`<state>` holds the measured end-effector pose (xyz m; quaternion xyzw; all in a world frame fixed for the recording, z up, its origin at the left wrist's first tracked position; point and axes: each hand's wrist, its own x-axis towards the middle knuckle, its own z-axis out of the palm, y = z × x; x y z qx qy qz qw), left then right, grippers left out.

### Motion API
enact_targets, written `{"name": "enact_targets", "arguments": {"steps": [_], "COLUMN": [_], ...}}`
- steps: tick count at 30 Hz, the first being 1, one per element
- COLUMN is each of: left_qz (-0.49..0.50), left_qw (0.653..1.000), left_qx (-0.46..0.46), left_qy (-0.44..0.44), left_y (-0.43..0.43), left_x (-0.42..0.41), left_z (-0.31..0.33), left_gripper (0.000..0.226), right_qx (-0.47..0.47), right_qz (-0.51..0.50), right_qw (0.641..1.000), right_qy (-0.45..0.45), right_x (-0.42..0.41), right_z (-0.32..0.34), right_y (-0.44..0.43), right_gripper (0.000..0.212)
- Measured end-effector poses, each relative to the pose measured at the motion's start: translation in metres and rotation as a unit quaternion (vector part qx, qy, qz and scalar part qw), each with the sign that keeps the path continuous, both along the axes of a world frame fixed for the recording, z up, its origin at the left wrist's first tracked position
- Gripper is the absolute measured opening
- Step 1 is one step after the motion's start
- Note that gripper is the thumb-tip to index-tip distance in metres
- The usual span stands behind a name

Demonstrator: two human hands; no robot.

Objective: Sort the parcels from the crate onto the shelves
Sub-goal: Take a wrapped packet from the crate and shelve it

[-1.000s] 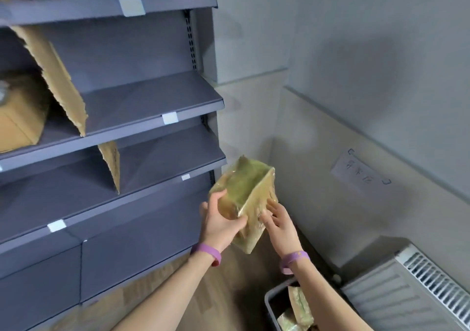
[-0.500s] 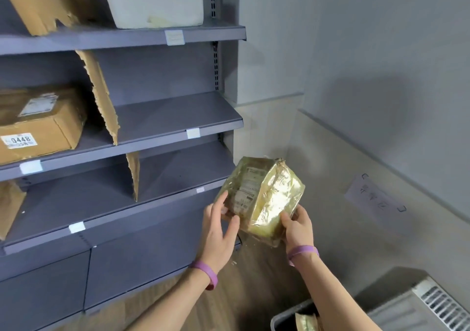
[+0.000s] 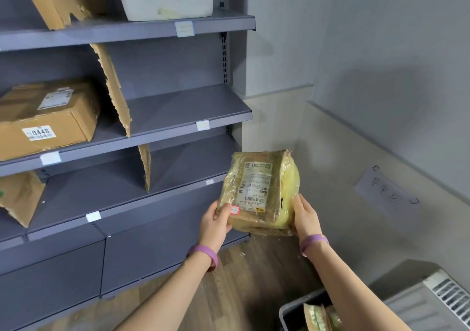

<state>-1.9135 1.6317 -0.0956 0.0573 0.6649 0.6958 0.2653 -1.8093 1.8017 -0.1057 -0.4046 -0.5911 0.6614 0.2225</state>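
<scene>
- Since half a second ago, both hands have turned the parcel (image 3: 259, 193) so its printed label faces the camera, and raised it slightly.
- Left hand (image 3: 213, 225): fingers curled around the parcel's lower left corner, thumb pressed on its front.
- Right hand (image 3: 305, 217): fingers flat against the parcel's right side.
- Parcel: plastic-wrapped, held in mid-air before the right end of the lowest shelf (image 3: 178, 173).
- Crate (image 3: 292, 313): bottom right, on the floor, holding further parcels.
- Cardboard box (image 3: 48, 119): on the middle shelf, left of a torn cardboard divider (image 3: 114, 91).
</scene>
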Motion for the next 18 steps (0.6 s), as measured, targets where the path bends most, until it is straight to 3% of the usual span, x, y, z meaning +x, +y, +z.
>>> {"name": "enact_targets", "arguments": {"steps": [5,9,12,15,18], "left_qz": [0.042,0.026,0.030,0.043,-0.019], "left_qw": [0.999,0.999,0.999,0.988,0.943], "left_qx": [-0.004,0.025,-0.013,-0.042,-0.102], "left_qy": [0.025,0.010,0.016,0.143,0.316], "left_y": [-0.010,-0.031,-0.044,-0.059,-0.072], "left_x": [-0.001,-0.013,-0.028,-0.044,-0.058], "left_z": [0.001,0.008,0.010,0.012,0.022], "left_gripper": [0.013,0.013,0.021,0.033,0.062], "right_qx": [0.007,0.044,0.074,0.098,0.155], "right_qz": [0.121,0.171,0.166,0.155,0.212], "right_qw": [0.992,0.982,0.982,0.983,0.964], "right_qy": [0.040,0.069,0.060,0.025,-0.031], "right_x": [-0.007,-0.015,-0.021,-0.025,-0.031], "right_z": [0.011,0.009,0.007,0.016,0.033], "right_y": [-0.026,-0.036,-0.036,-0.039,-0.044], "right_gripper": [0.083,0.074,0.063,0.052,0.046]}}
